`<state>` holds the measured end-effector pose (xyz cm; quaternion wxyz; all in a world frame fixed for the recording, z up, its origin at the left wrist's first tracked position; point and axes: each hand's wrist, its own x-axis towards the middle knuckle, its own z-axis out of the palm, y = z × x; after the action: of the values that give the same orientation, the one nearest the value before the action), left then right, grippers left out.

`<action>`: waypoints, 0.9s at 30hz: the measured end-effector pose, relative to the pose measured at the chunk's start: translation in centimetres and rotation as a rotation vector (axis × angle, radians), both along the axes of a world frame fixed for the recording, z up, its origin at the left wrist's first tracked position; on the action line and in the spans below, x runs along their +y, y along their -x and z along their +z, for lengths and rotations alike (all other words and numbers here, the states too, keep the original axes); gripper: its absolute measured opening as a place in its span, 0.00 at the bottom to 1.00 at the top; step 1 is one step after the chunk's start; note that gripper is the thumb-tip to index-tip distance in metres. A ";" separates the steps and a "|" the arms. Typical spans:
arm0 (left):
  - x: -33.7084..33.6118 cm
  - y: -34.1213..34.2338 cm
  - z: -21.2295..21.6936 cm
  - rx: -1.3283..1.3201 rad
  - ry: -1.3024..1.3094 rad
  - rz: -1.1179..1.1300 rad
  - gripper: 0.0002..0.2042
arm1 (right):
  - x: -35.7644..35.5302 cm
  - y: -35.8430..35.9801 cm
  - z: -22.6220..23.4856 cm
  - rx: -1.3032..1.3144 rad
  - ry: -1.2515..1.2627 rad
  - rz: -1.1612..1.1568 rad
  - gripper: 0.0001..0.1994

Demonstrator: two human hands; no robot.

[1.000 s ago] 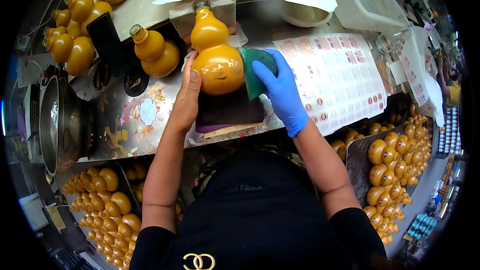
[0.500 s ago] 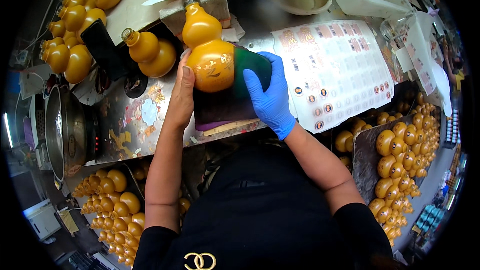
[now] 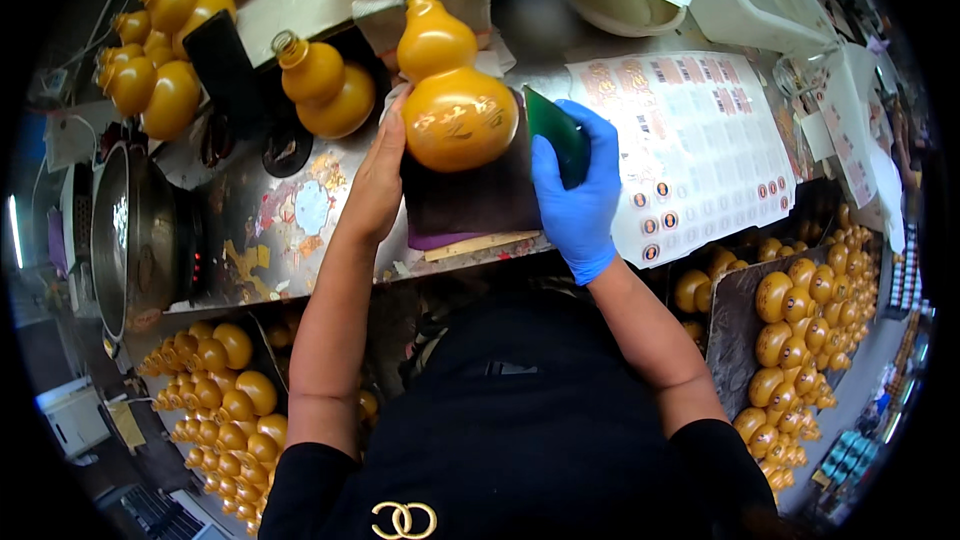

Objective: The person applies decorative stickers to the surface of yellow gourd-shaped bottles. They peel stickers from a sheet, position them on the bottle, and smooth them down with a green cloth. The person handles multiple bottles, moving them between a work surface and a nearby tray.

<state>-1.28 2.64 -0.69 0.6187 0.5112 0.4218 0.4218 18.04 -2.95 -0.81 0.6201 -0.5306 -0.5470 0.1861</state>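
A glossy amber gourd-shaped bottle (image 3: 458, 120) lies on a dark pad (image 3: 470, 202), its neck pointing away from me. Gold lettering marks its lower bulb. My bare left hand (image 3: 375, 180) holds the bottle by its left side, the fingertips partly hidden behind it. On the other side, my blue-gloved right hand (image 3: 585, 190) grips a thin dark green scraper-like sheet (image 3: 562, 140). The sheet's straight edge stands just right of the bottle, with a narrow gap between them.
Another amber bottle (image 3: 328, 90) stands left, beside a black phone-like slab (image 3: 222, 70). A metal pan (image 3: 125, 240) sits at far left. Printed decal sheets (image 3: 690, 150) cover the right of the bench. Many more bottles (image 3: 790, 310) crowd both sides below.
My right hand has drawn the green sheet off the bottle's right side, turning it more edge-on. My left hand stays on the bottle. The whole view has shifted slightly.
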 end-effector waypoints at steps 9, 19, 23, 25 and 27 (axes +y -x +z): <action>-0.4 -0.3 0.9 -0.080 0.033 -0.011 0.29 | -0.6 3.2 1.0 -0.784 -0.314 0.145 0.26; -0.1 0.2 0.8 -0.130 0.026 -0.063 0.25 | -0.8 5.0 0.8 -0.961 -0.307 0.164 0.16; 0.0 0.5 1.2 -0.136 0.052 -0.102 0.27 | -0.9 5.5 0.9 -0.930 -0.289 0.166 0.16; 0.0 0.7 1.2 -0.136 0.041 -0.103 0.29 | -0.9 5.8 1.2 -0.887 -0.249 0.200 0.16; 0.3 0.9 0.3 -0.145 -0.008 -0.091 0.31 | -1.2 5.2 0.4 -0.755 -0.127 0.294 0.17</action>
<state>-2.13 2.98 -0.40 0.6644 0.5003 0.3504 0.4307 12.85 -4.13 -0.44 0.3742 -0.4386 -0.8165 0.0311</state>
